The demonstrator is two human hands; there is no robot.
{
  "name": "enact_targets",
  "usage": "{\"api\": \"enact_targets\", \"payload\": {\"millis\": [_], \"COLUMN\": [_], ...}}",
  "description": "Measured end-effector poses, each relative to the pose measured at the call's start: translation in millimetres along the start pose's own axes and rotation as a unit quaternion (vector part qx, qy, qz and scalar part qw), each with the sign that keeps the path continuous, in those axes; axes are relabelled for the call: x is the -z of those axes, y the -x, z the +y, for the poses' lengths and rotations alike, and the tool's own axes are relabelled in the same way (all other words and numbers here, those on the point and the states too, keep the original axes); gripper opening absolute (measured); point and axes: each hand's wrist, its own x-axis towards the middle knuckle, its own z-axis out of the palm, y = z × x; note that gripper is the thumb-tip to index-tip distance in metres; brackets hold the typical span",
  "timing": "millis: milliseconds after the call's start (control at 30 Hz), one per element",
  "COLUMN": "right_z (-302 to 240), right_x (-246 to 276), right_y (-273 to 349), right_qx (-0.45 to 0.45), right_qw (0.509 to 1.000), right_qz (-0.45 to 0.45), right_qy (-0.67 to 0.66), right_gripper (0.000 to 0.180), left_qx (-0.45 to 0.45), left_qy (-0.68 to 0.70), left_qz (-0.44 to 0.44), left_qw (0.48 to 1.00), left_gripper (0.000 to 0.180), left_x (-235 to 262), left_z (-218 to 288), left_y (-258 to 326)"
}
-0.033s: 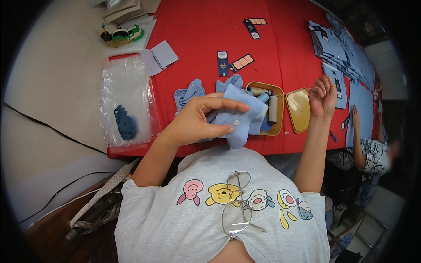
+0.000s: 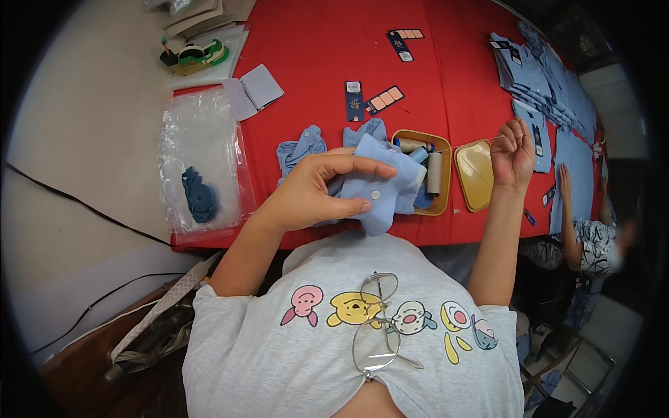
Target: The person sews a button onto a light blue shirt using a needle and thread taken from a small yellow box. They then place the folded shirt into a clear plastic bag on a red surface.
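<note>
My left hand (image 2: 324,188) is closed on a light blue garment (image 2: 387,171), with thumb and fingers gripping its bunched cloth. A pale round button (image 2: 376,195) shows on the cloth beside the thumb tip. Off to the right, my right hand (image 2: 513,155) is raised with its fingers pinched together. From the pinch a fine thread (image 2: 474,143) runs left toward the garment; any needle is too small to make out. Between the hands are a yellow box (image 2: 444,202) holding several thread spools (image 2: 433,174) and its yellow lid (image 2: 474,177).
On the red-covered table (image 2: 313,56) lie tags (image 2: 354,101), a notebook (image 2: 254,90) and clear plastic bags (image 2: 202,125). A green tape dispenser (image 2: 202,57) stands far left. Folded blue garments (image 2: 533,80) are stacked at right, near another person's arm (image 2: 568,209). Eyeglasses (image 2: 376,345) hang from my shirt.
</note>
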Motion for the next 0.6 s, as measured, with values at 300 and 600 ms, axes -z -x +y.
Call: {"api": "enact_targets", "payload": {"millis": [300,600], "right_z": [22.9,154.4], "right_x": [33.5,-42.6], "right_y": [-24.4,25.2], "right_qx": [0.096,-0.291], "right_qw": [0.973,0.853], "right_qz": [0.14,-0.11], "right_qy": [0.155,0.42], "right_gripper": [0.012,0.022], "left_qx": [-0.009,0.006], "left_qy": [0.044,-0.004], "left_qz": [-0.065,-0.045], "left_qw": [0.997,0.999], "left_gripper": [0.045,0.041], "left_x": [-9.0,-19.3], "left_z": [4.0,11.0], "left_y": [6.3,-5.9]}}
